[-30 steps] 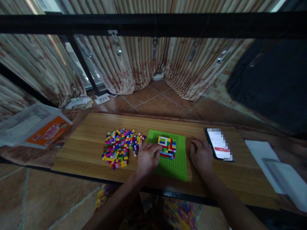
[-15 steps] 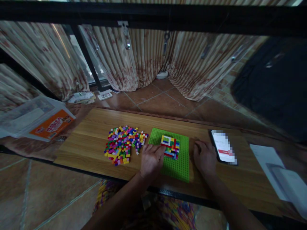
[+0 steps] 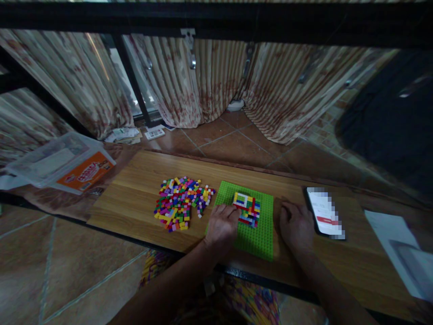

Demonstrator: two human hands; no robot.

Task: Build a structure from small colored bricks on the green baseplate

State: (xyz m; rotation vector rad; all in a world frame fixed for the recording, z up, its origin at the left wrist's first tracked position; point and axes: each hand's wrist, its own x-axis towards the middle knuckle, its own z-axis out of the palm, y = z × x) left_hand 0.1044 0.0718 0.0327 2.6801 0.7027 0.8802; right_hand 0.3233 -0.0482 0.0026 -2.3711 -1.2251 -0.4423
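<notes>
A stack of multicoloured toy bricks (image 3: 253, 208), topped by a white square outline, stands on a green studded baseplate (image 3: 257, 243). My left hand (image 3: 221, 228) lies over the plate's left side, fingers bent and drawn together, their tips at the stack's left edge. Whatever those fingertips pinch, if anything, is hidden. To the right of the plate, my right hand (image 3: 297, 228) rests on the wooden board with loosely curved fingers and a gap at the thumb; nothing shows in it. A spread pile of small loose bricks (image 3: 179, 203) lies left of the plate.
A phone (image 3: 324, 214) with a lit screen lies just right of my right hand. White paper (image 3: 389, 230) sits at the far right. On the left stands a clear plastic box (image 3: 40, 167) with an orange label. The wooden board (image 3: 128, 194) runs underneath; curtains (image 3: 209, 81) hang beyond it.
The view has shifted, so everything sits slightly farther right. My left hand's fingers look a little more bunched at the stack's edge. My right hand stays in place on the board.
</notes>
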